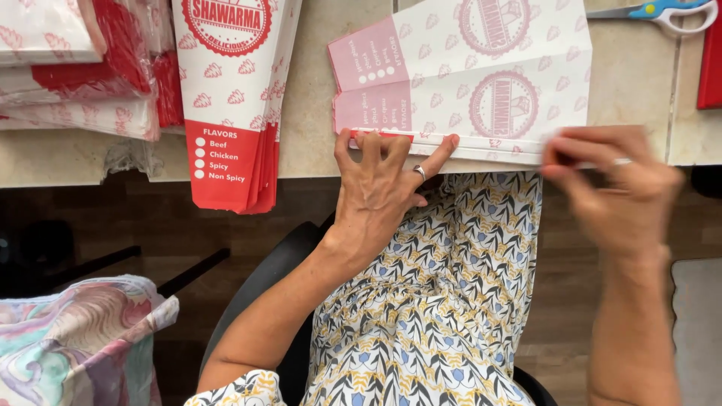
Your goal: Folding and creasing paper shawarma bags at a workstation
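A pink-and-white printed paper sheet (481, 68), folded over on itself, lies on the beige counter (316, 105) right in front of me. My left hand (380, 188) presses flat on its near folded edge, fingers spread, a ring on one finger. My right hand (609, 180) is at the sheet's near right corner, blurred, fingers pinched together; whether it grips the paper I cannot tell. A ring shows on this hand too.
A stack of red-and-white printed paper sleeves (233, 98) hangs over the counter edge at left. More bundled packs (83, 68) lie far left. Blue-handled scissors (662, 11) rest at the top right, beside a red object (711, 60). A patterned cloth (83, 346) sits lower left.
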